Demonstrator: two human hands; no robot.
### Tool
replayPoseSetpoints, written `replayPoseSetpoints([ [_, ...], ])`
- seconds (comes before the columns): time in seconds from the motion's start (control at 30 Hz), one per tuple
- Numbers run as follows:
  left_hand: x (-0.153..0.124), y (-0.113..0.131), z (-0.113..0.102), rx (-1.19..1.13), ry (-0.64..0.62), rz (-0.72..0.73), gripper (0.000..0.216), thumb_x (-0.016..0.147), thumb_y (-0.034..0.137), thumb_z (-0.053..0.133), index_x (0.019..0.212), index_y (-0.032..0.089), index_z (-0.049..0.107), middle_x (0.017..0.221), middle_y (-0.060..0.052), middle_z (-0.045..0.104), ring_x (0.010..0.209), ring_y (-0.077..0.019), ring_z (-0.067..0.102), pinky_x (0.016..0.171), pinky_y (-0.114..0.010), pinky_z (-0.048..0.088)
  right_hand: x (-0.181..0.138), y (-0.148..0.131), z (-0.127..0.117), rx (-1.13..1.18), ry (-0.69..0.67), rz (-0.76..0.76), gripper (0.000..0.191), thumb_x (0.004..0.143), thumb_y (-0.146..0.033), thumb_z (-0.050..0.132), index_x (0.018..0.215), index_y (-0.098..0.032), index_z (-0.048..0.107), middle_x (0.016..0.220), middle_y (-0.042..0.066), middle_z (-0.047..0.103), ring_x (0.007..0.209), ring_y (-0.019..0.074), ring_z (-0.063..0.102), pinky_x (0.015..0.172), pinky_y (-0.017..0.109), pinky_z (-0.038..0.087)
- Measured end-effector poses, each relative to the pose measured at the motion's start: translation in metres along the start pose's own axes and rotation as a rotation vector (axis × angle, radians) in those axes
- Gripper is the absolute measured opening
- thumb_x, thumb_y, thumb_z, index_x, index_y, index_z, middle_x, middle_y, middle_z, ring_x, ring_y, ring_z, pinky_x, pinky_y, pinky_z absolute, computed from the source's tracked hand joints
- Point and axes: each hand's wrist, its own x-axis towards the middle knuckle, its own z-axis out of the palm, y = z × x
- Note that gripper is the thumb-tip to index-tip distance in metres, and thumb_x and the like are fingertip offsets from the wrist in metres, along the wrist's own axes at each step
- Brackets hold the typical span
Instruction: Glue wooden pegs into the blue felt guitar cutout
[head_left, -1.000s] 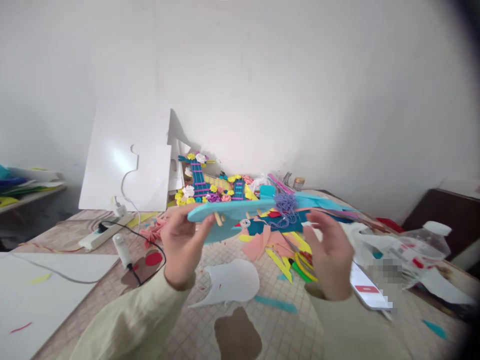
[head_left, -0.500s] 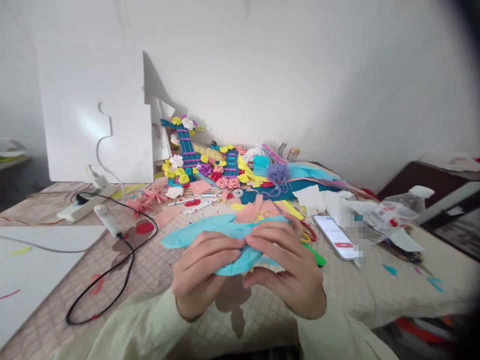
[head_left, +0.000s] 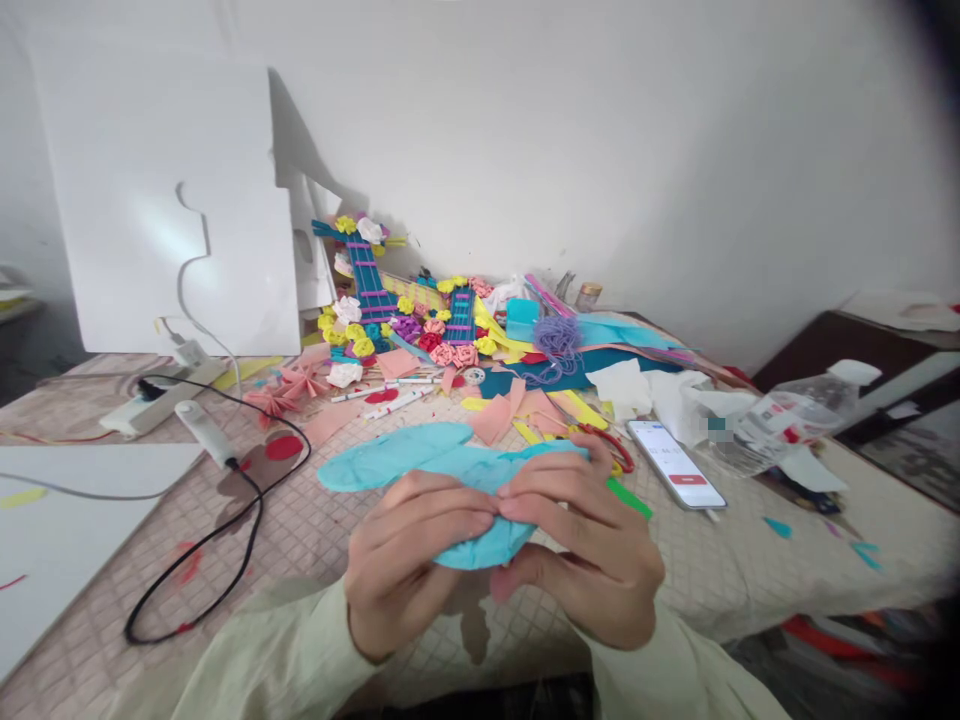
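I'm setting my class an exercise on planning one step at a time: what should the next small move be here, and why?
Probably a light press to smooth the near end of the blue piece: its surface looks creased there, and the left hand and right hand already hold it from both sides, fingers close together.

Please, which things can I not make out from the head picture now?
Head view:
Underside of the light-blue piece: faces away, partly behind left hand and right hand.
Fine text on the phone: too small.
Outer end of the flat white board: beyond the left edge.
Lettering on the clear bottle: blurred.
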Motion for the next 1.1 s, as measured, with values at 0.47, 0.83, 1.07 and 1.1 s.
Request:
replayPoseSetpoints([
  [0.47, -0.009, 0.003, 0.007, 0.019, 0.018, -0.089, 0.032, 0.073, -0.001, 0.054, 0.102, 0.011, 0.059, 0.097, -0.008, 0.065, 0.087, -0.0165, 0.059, 0.075, -0.032, 0.045, -0.006, 0.002, -0.002, -0.015, -0.024, 0.018, 0.022, 0.067, -0.022, 0.072, 0.084, -0.018, 0.06, 0.076, 0.0, 0.066, 0.074, 0.015, 0.06, 0.078, 0.035, 0.038],
  [0.83, -0.009, 0.007, 0.01, 0.056, 0.029, -0.129, 0.029, 0.076, 0.002, 0.053, 0.101, 0.015, 0.059, 0.095, -0.006, 0.066, 0.085, -0.0162, 0.059, 0.073, -0.031, 0.046, -0.01, 0.002, -0.005, 0.027, -0.045, 0.064, 0.025, 0.067, -0.026, 0.072, 0.087, -0.018, 0.06, 0.078, 0.001, 0.066, 0.077, 0.0165, 0.06, 0.077, 0.037, 0.037],
  [1.07, -0.01, 0.008, 0.013, 0.057, 0.036, -0.15, 0.03, 0.075, 0.0, 0.053, 0.1, 0.015, 0.059, 0.095, -0.006, 0.066, 0.086, -0.0166, 0.059, 0.074, -0.032, 0.046, -0.01, 0.002, -0.005, 0.038, -0.031, 0.051, 0.027, 0.066, -0.029, 0.072, 0.087, -0.016, 0.061, 0.078, 0.002, 0.066, 0.077, 0.0162, 0.06, 0.075, 0.035, 0.039],
  [1.1, -0.01, 0.008, 0.013, 0.056, 0.037, -0.153, 0.03, 0.074, 0.0, 0.053, 0.1, 0.014, 0.059, 0.095, -0.006, 0.066, 0.086, -0.0167, 0.059, 0.074, -0.032, 0.046, -0.009, 0.001, -0.005, 0.036, -0.025, 0.055, 0.025, 0.068, -0.027, 0.071, 0.087, -0.017, 0.061, 0.078, 0.002, 0.066, 0.077, 0.0161, 0.06, 0.075, 0.035, 0.039],
])
